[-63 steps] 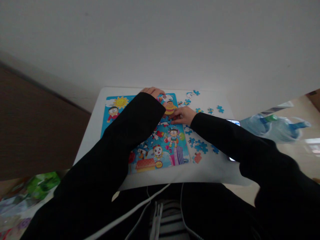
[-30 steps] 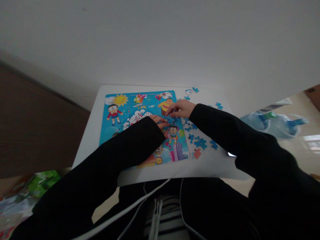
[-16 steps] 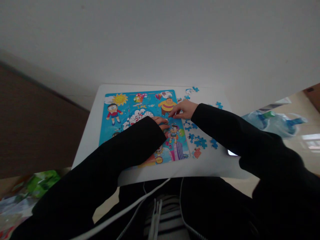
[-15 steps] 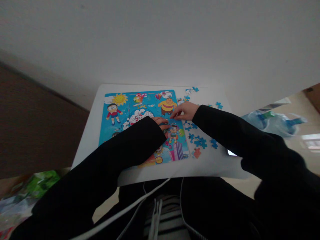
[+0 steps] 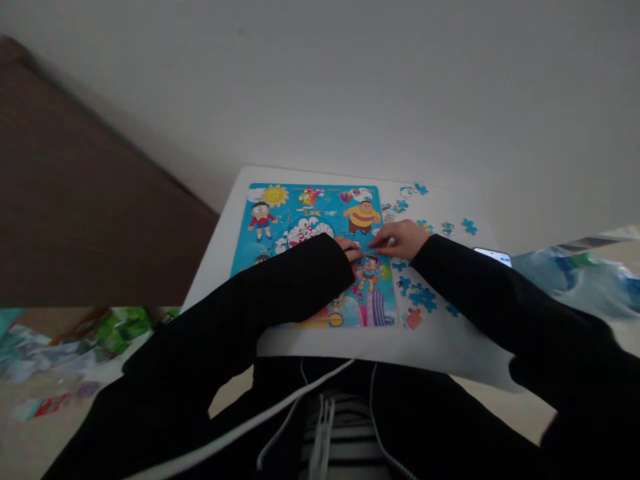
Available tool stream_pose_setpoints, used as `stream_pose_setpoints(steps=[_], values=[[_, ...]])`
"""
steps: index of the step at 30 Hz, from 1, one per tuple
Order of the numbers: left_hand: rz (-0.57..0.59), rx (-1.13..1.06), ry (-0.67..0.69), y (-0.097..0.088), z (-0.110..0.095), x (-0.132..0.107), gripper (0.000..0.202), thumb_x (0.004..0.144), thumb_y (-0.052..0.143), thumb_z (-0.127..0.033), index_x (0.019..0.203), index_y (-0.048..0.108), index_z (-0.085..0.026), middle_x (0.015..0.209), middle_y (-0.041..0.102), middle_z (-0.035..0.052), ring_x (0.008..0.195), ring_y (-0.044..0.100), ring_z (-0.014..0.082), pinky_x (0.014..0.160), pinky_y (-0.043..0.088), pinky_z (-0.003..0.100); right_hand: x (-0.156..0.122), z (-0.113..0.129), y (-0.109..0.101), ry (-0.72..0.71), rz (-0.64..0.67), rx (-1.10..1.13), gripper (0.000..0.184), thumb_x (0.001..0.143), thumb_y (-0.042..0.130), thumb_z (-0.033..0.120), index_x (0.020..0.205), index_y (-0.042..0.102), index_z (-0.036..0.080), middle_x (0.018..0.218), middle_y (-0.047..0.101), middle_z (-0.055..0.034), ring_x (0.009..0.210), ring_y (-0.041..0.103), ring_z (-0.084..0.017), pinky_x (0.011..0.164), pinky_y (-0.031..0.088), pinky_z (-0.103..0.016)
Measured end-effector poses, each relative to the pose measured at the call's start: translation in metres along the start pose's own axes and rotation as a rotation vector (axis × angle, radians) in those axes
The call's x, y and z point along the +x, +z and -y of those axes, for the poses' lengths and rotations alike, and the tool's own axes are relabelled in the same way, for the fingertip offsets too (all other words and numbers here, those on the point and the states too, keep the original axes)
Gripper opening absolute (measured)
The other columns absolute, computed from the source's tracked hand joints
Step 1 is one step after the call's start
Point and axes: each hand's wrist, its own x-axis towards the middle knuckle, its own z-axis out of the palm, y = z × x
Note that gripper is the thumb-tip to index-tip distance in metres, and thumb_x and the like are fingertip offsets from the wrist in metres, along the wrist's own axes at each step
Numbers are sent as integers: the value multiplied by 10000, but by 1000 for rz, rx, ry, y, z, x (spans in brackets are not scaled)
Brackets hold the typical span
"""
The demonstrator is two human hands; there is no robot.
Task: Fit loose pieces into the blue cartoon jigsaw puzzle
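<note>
A colourful cartoon jigsaw puzzle point(image 5: 300, 227) lies on a small white table point(image 5: 225, 220). My left hand point(image 5: 350, 247) rests on the middle of the puzzle; only its fingertips show past the black sleeve, lying flat on the pieces. My right hand point(image 5: 400, 239) sits at the puzzle's right part, its fingers curled and pinched down on the surface close to the left fingertips. Whether a piece is under those fingers I cannot make out. Several loose blue puzzle pieces point(image 5: 417, 297) lie on the table to the right of the puzzle.
More loose pieces point(image 5: 467, 225) are scattered at the table's far right. A phone point(image 5: 493, 255) lies by the right edge. A large blue water bottle point(image 5: 585, 283) lies right of the table. Coloured packets point(image 5: 115, 330) litter the floor at left. A wall stands behind.
My right hand has come down a little toward my left fingertips on the puzzle. The view has swung, so the table now sits further right. My left hand has stayed on the puzzle's middle.
</note>
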Motion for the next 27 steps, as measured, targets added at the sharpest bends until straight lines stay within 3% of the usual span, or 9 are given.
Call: stream_pose_setpoints(steps=[3,6,9,11,13,16,19,23,27], values=[[54,-72,31,-20,-8,9,296,871,487,-438,1000,633,-216,991,620,33,841,568,151,735,434,290,0,-2,-2,-17,12,-61,194,755,628,256,918,730,224,854,721,-28,688,654,-125,638,496,-223],[18,-67,58,-43,-27,16,254,875,476,-382,958,631,-198,917,621,29,830,569,154,763,446,298,-4,1,-7,-26,34,-103,229,763,624,308,949,727,222,902,722,-64,739,664,-164,655,510,-261],[-161,2,127,-65,-60,9,218,881,437,-323,949,602,-197,888,619,15,833,562,145,944,424,340,-14,17,-8,-38,17,2,290,792,582,353,1037,698,247,934,721,-66,770,666,-173,633,520,-271],[-318,3,137,-77,-84,-5,171,877,433,-273,935,571,-192,798,591,-4,798,554,120,969,429,329,-24,35,-4,-75,30,174,317,810,556,375,1071,684,249,898,723,-58,757,667,-158,616,523,-255],[-458,9,55,-87,-103,-21,144,852,488,-234,953,566,-169,822,579,20,831,553,118,939,463,303,-32,60,3,-138,80,372,334,804,571,399,1082,679,248,916,722,-52,778,669,-149,624,527,-239],[-500,44,-59,-96,-117,-43,187,824,569,-235,985,568,-140,867,584,38,837,569,111,876,502,260,-37,98,18,-168,151,618,331,768,626,419,1044,687,246,887,717,-33,741,656,-134,583,517,-218],[-615,143,-202,-101,-120,-58,165,875,529,-292,968,570,-162,841,587,31,789,582,98,775,532,228,-32,128,31,-123,213,795,270,748,643,458,841,695,211,716,671,-6,605,595,-107,513,473,-205],[-494,288,-284,-104,-121,-70,272,771,667,-222,1014,561,-160,866,592,32,778,598,108,708,543,209,-17,146,39,-40,223,963,352,754,609,527,650,596,191,579,566,22,531,521,-89,490,435,-211],[-570,288,-451,-99,-118,-79,236,794,658,-248,1005,571,-185,894,608,26,803,590,114,727,530,240,10,145,36,-18,176,1018,296,784,580,488,800,576,192,656,607,11,569,568,-99,484,452,-209]])
